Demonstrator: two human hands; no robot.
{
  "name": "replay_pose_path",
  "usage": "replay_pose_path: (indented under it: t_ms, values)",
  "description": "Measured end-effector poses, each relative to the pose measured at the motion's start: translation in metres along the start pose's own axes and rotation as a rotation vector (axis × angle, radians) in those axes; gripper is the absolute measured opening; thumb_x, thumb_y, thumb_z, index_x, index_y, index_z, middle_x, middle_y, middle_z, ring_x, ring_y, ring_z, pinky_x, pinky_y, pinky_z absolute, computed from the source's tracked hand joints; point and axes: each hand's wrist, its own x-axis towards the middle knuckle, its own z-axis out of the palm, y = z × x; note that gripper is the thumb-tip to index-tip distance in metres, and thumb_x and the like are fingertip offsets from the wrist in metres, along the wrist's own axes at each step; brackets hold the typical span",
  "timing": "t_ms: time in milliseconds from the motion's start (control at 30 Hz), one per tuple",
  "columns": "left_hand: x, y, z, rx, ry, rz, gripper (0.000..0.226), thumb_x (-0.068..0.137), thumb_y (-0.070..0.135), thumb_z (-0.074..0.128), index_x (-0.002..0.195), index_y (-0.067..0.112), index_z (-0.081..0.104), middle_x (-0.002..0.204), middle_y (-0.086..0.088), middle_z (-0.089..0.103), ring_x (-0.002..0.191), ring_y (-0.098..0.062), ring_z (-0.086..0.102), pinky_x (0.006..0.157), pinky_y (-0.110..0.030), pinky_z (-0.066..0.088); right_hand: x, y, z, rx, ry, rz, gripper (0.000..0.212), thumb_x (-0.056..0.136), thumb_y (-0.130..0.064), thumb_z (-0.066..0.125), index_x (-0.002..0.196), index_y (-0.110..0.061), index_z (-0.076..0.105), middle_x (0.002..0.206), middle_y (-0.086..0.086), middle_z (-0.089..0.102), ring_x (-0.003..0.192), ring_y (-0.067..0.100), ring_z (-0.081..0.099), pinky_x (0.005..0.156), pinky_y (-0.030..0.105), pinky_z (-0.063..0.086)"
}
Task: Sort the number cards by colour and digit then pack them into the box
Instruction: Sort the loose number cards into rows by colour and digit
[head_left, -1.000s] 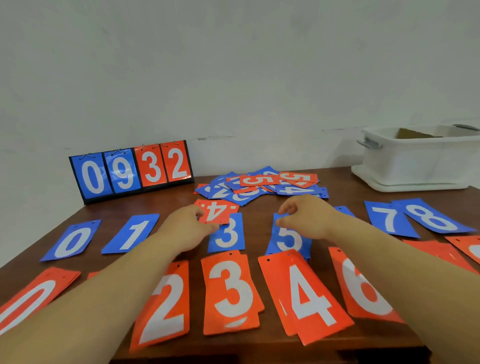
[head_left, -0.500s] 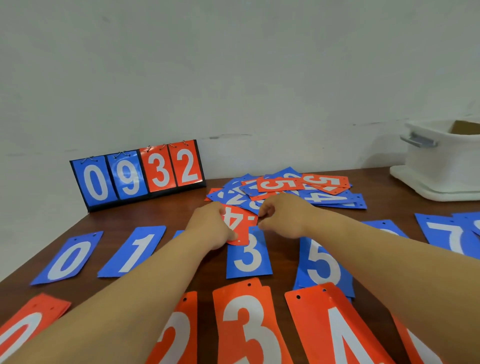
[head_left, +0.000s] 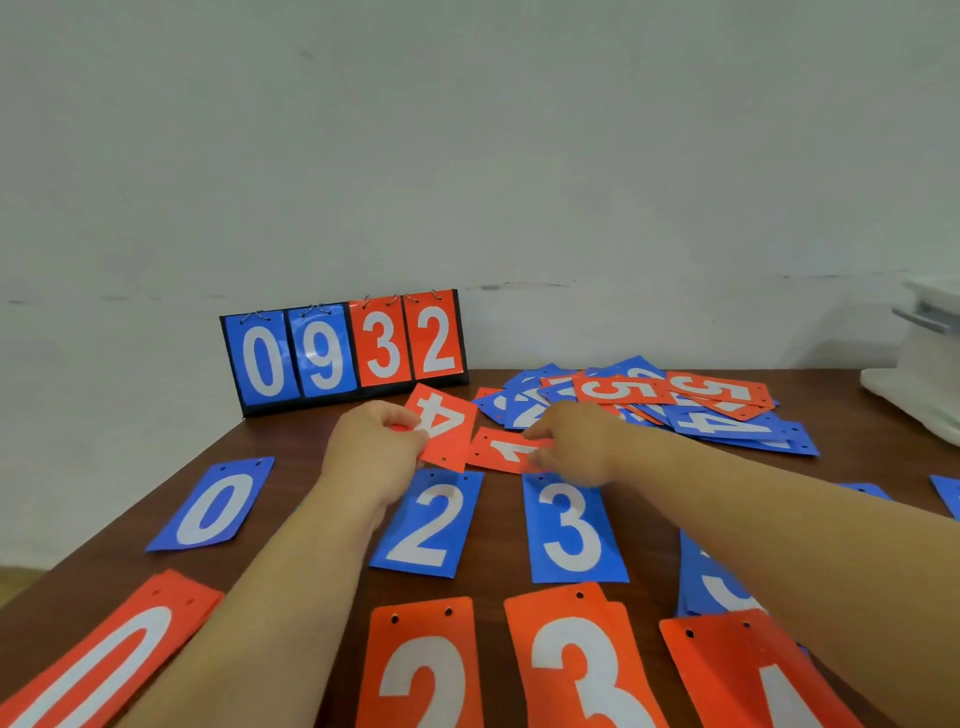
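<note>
Left hand (head_left: 375, 449) pinched red 4 card (head_left: 448, 434), tilted up. Right hand (head_left: 574, 447) gripped second red card (head_left: 496, 451), near side of mixed pile (head_left: 675, 408).

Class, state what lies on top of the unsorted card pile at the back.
A red 5 card and another red card lie on top; the blue cards beneath are largely covered, most digits hidden.
</note>
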Motion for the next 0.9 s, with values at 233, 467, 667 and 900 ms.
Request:
replay_pose_path:
  t_ms: [233,467,667,900]
  values:
    - [0.012,-0.032,-0.010,0.065,0.140,-0.045,0.026,0.095,0.021,0.067,0.121,0.024,0.068,0.136,-0.002,0.060,0.122,-0.022,0.056,0.073,-0.023,0.044,0.043,-0.026,0.019,-0.252,-0.159,-0.049,0.050,0.101,-0.061,0.028,0.151,-0.050,0.030,0.166,0.006,0.016,0.149,0.040,0.014,0.119,0.057,0.021]
    - [0.019,-0.036,-0.014,-0.071,0.256,-0.110,0.028,0.097,0.014,0.061,0.123,0.025,0.064,0.140,-0.004,0.057,0.126,-0.024,0.055,0.076,-0.026,0.045,0.071,-0.060,0.007,-0.004,-0.167,-0.113,0.045,0.100,-0.045,0.052,0.145,-0.040,0.049,0.158,-0.003,0.035,0.143,0.023,0.036,0.115,0.038,0.032]
    - [0.019,-0.036,-0.017,-0.202,0.293,-0.057,0.025,0.099,0.015,0.059,0.122,0.026,0.061,0.134,-0.003,0.060,0.119,-0.021,0.059,0.064,-0.020,0.048,0.095,-0.062,-0.005,0.107,-0.197,-0.035,0.052,0.081,-0.037,0.080,0.127,-0.031,0.056,0.137,-0.001,0.054,0.119,0.022,0.054,0.097,0.035,0.050]
    - [0.017,-0.034,-0.014,-0.183,0.266,-0.029,0.025,0.100,0.014,0.059,0.121,0.027,0.059,0.134,-0.003,0.058,0.103,-0.012,0.053,0.058,-0.016,0.044,0.105,-0.061,-0.006,0.164,-0.189,-0.010,0.050,0.074,-0.038,0.086,0.111,-0.030,0.054,0.128,-0.001,0.053,0.110,0.025,0.053,0.081,0.032,0.049]
